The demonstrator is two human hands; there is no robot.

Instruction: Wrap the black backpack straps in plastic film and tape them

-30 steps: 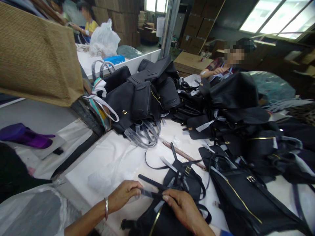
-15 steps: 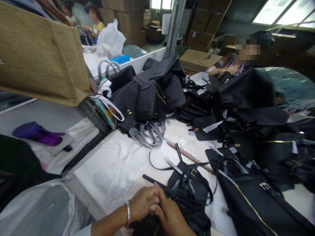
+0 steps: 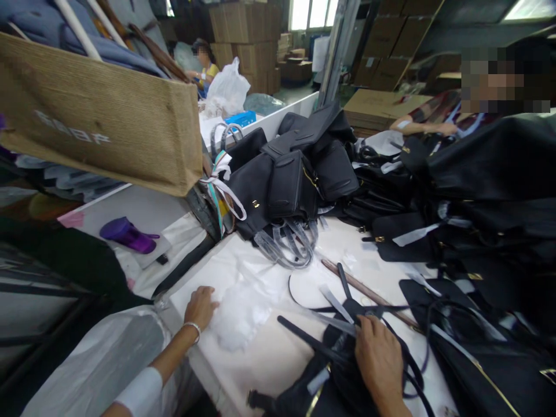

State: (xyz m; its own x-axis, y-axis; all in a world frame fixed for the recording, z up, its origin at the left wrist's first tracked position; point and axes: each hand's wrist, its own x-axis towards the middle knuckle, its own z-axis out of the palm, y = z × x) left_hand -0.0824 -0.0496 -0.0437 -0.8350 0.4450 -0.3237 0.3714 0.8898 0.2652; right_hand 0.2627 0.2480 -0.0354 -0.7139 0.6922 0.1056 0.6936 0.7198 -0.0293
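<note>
My left hand (image 3: 200, 306), with a bracelet at the wrist, lies at the table's near left edge, its fingers curled at a crumpled clear plastic wrapping (image 3: 237, 315). My right hand (image 3: 379, 360) rests palm down on a black handbag (image 3: 330, 370) in front of me, over its straps; its fingertips are hidden. A thin black strap (image 3: 304, 336) sticks out to the left of that hand. A wooden stick (image 3: 369, 292) lies just beyond the bag.
A pile of black handbags (image 3: 295, 174) fills the middle and right of the white table (image 3: 278, 353). A jute bag (image 3: 104, 121) hangs at upper left. A purple object (image 3: 125, 234) lies on the left. A person (image 3: 438, 116) works across the table, another far back.
My hands were together on the bag's strap; the left has moved out to the plastic wrapping at the left. The view has swung left.
</note>
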